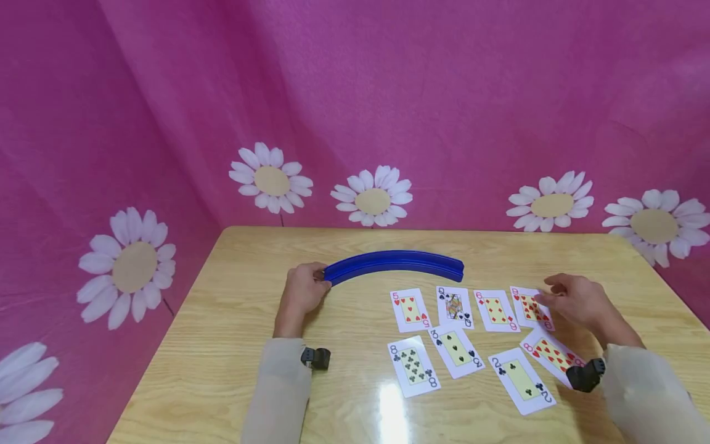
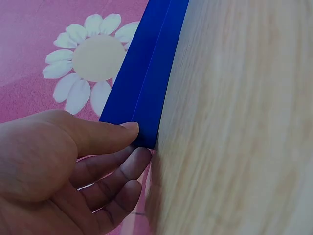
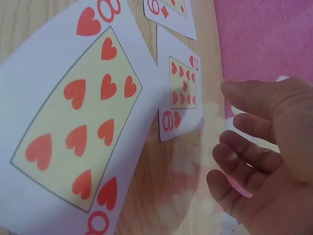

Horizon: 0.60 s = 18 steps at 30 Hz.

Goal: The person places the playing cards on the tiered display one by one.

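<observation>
A curved blue playing-card holder (image 1: 395, 261) lies along the far part of the table. My left hand (image 1: 304, 288) pinches its left end, thumb on the face in the left wrist view, where the blue holder (image 2: 146, 73) slants upward. On the right, my right hand (image 1: 579, 303) hovers by the nine of hearts (image 1: 531, 307), fingers loosely bent and holding nothing. In the right wrist view the right hand (image 3: 269, 147) stands apart from the nine of hearts (image 3: 182, 88). The eight of hearts (image 1: 549, 353) lies nearer, partly hidden by the wrist camera.
Face-up on the wooden table (image 1: 222, 370) lie the five of hearts (image 1: 410, 310), queen of spades (image 1: 454, 307), six of diamonds (image 1: 496, 311), eight of clubs (image 1: 413, 366), a spade card (image 1: 457, 350) and the two of clubs (image 1: 522, 381). A pink flowered cloth (image 1: 444, 92) hangs behind.
</observation>
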Each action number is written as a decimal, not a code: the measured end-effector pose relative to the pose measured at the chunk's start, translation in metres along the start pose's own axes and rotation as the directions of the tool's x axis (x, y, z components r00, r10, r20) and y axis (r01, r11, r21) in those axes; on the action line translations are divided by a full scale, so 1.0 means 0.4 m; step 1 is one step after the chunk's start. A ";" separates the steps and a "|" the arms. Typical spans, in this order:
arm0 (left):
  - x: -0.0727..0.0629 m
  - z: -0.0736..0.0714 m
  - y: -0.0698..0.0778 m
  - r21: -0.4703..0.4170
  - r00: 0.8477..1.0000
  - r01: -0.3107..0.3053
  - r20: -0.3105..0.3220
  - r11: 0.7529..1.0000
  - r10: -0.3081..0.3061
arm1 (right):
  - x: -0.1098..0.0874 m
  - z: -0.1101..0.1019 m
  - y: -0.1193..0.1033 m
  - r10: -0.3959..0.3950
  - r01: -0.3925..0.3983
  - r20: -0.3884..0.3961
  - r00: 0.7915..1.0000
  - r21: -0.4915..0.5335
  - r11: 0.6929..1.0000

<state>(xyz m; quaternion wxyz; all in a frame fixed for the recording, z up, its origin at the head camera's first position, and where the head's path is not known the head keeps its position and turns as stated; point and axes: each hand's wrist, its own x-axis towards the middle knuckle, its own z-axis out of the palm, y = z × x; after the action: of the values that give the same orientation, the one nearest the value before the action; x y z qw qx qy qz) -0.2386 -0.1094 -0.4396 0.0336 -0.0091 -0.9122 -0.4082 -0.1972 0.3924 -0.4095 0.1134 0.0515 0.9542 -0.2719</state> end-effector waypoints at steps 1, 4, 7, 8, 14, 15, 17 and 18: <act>0.000 0.001 0.000 0.001 1.000 0.004 0.002 1.000 -0.004 | 0.002 0.000 0.003 0.003 -0.003 0.004 1.000 -0.006 1.000; -0.001 0.001 0.000 0.005 1.000 0.007 0.002 1.000 -0.007 | 0.007 0.000 0.011 0.019 -0.019 0.015 1.000 -0.008 1.000; 0.000 0.002 0.001 0.009 1.000 0.007 -0.001 1.000 -0.007 | 0.012 0.000 0.015 0.033 -0.033 0.029 0.999 -0.001 0.999; 0.000 0.002 0.001 0.014 1.000 0.002 -0.002 1.000 -0.002 | 0.014 0.001 0.016 0.037 -0.037 0.034 0.999 0.004 0.999; 0.002 0.003 -0.002 0.022 1.000 -0.021 -0.011 1.000 0.021 | 0.023 0.003 0.024 0.046 -0.047 0.050 0.998 0.027 0.999; 0.002 0.003 -0.002 0.022 1.000 -0.022 -0.012 1.000 0.022 | 0.025 0.003 0.025 0.047 -0.049 0.054 0.997 0.030 0.998; 0.001 0.002 -0.001 0.025 0.999 -0.030 -0.014 0.999 0.030 | 0.027 0.005 0.028 0.051 -0.053 0.059 0.997 0.033 0.998; 0.000 0.001 -0.001 0.026 0.999 -0.029 -0.014 0.999 0.030 | 0.029 0.006 0.030 0.050 -0.052 0.061 0.997 0.032 0.998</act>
<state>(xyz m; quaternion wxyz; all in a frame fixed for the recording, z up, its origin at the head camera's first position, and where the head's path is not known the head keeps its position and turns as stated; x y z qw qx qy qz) -0.2388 -0.1092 -0.4402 0.0463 -0.0192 -0.9168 -0.3961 -0.2059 0.4016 -0.4202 0.1483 0.0697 0.9440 -0.2865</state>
